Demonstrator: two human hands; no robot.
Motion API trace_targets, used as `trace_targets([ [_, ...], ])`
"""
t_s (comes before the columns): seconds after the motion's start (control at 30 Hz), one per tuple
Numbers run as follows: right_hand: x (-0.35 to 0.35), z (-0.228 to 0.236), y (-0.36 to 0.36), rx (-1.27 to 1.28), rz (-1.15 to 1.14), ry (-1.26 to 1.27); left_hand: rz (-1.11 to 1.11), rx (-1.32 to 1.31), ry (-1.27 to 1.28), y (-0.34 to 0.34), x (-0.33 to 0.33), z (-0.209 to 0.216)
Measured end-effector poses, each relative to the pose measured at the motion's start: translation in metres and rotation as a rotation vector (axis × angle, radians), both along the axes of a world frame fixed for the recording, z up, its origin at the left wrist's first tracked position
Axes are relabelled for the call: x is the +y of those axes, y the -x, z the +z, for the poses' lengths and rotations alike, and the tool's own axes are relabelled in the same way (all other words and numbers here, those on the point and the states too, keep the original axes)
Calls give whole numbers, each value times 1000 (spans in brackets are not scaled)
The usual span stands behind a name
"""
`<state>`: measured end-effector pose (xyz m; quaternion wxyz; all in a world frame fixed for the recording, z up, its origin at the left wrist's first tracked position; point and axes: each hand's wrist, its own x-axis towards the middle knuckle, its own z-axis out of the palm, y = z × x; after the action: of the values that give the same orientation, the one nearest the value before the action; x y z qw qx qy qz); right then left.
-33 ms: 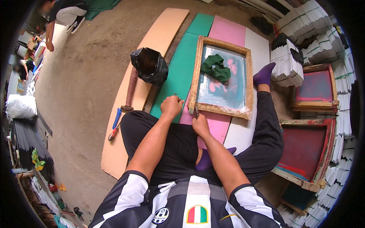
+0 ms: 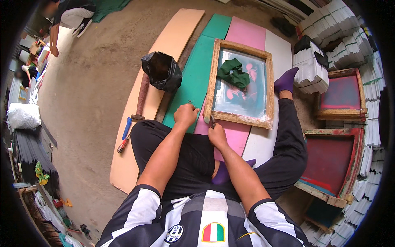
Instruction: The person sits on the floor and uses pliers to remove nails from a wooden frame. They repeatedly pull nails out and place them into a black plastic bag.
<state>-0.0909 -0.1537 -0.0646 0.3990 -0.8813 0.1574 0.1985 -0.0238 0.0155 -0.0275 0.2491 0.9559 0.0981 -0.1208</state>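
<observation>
My left hand [image 2: 186, 115] is closed above the green strip [image 2: 187, 88], just left of the screen frame's near corner; whatever it may hold is too small to make out. Small dark bits show on the green strip just beyond its knuckles. In my right hand [image 2: 217, 135] is a slim dark tool [image 2: 212, 121], its tip up against the near left corner of the wooden screen-printing frame [image 2: 238, 118]. The tool's exact kind cannot be made out. A crumpled dark green cloth [image 2: 233, 73] lies on the frame's pale mesh, which bears pink leaf-like shapes.
Left of the frame stand an open black plastic bag [image 2: 175, 78] and a hammer [image 2: 143, 92] with a wrapped handle. Blue- and red-handled tools [image 2: 126, 128] lie by my knee. More screen frames [image 2: 329, 162] and bundled white stacks [image 2: 310, 70] line the right. Another person [image 2: 74, 16] is at far left.
</observation>
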Motion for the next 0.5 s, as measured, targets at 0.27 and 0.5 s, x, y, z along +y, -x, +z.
trace_targets([
  [0.27,-3,-49,5,-62,-121,-266,-3,12,132,2,-1,-8],
  [0.5,-10,2,7,105,-156,-476,-103,-45,248,7,-4,-7],
])
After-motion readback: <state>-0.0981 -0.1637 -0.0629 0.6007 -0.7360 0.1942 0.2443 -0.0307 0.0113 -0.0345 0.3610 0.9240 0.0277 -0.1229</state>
